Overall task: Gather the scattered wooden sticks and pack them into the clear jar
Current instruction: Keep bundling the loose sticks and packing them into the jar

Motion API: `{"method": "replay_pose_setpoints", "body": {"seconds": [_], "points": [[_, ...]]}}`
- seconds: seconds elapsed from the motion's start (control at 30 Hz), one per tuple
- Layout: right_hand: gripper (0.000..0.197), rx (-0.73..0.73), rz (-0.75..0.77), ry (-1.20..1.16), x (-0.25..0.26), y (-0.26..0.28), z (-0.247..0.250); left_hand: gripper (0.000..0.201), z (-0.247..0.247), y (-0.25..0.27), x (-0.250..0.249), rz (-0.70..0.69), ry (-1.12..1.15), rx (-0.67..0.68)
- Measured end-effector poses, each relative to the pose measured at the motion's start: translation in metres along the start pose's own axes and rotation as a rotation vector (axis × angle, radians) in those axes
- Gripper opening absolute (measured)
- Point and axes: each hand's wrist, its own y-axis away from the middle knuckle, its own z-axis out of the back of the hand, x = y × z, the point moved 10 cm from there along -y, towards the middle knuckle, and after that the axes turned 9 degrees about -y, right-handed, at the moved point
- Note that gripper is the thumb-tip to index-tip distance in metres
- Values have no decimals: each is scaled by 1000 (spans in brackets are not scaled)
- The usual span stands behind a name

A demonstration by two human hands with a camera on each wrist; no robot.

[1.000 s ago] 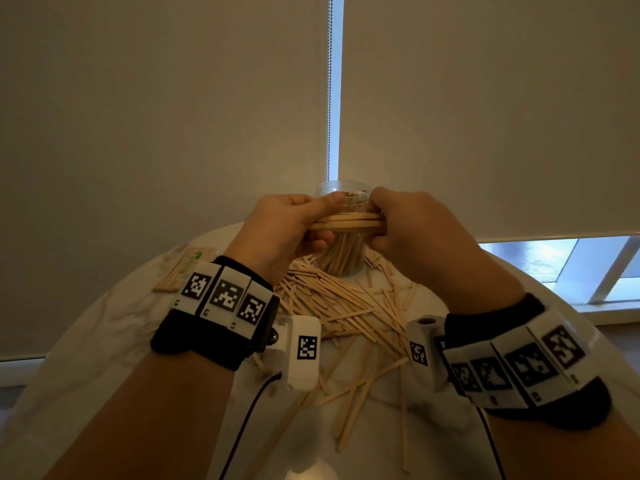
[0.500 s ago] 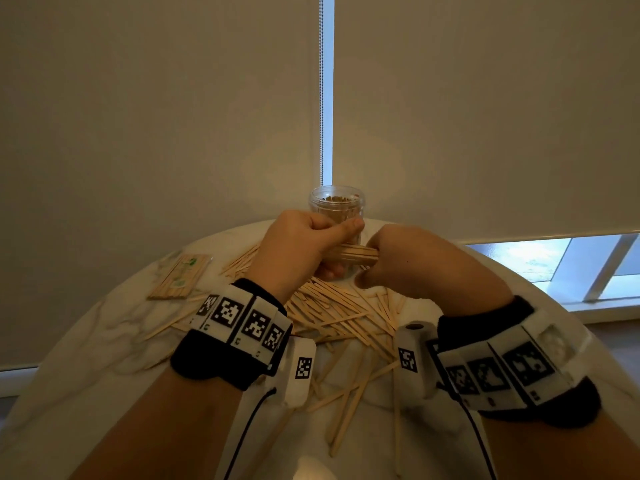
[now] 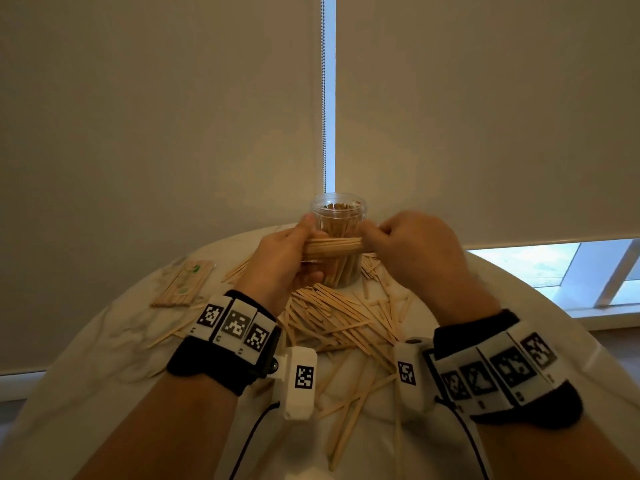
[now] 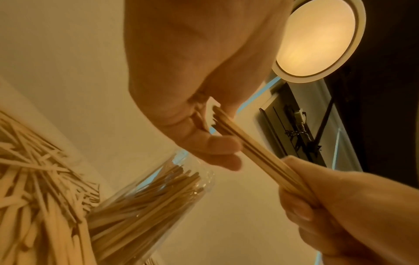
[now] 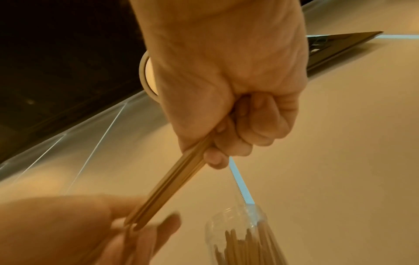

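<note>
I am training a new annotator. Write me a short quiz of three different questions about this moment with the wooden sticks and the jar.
1. True or false: the clear jar already holds sticks.
2. How does the bundle of sticks lie: A upright, B roughly level, C inside the jar?
3. Fill in: the loose sticks lie on the ____ table.

Key: 1 true. 2 B; the left hand and right hand each grip one end. 3 round, marble-look.

Left hand (image 3: 287, 258) and right hand (image 3: 412, 247) raised level, fingers (image 5: 229, 143) curled.
</note>
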Motion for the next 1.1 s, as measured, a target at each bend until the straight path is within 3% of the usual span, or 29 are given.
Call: {"method": "replay_pose_setpoints", "body": {"seconds": [0.13, 0.23, 0.37, 0.47, 0.57, 0.7, 0.8, 0.97, 1.1], "points": [[56, -221, -45, 5, -14, -17, 46, 20, 29, -9, 10, 26, 27, -166], [49, -311, -15, 88, -10, -59, 63, 56, 25, -33, 24, 65, -133, -136], [37, -148, 94, 317, 15, -127, 32, 124, 2, -67, 16, 57, -453, -13], [35, 52, 187, 502, 36, -149, -6, 138, -17, -87, 3, -41, -543, 7], [40, 240, 259, 613, 42, -153, -47, 132, -30, -99, 8, -82, -434, 37], [47, 424, 352, 695, 38, -145, -97, 91, -25, -106, 22, -119, -586, -30], [43, 417, 393, 697, 40, -146, -103, 90, -24, -110, 23, -138, -638, -18], [15, 395, 414, 716, 48, -149, -100, 94, -24, -113, 21, -111, -674, -13], [27, 456, 329, 662, 39, -148, -116, 90, -26, -109, 18, -105, -704, -13]]}}
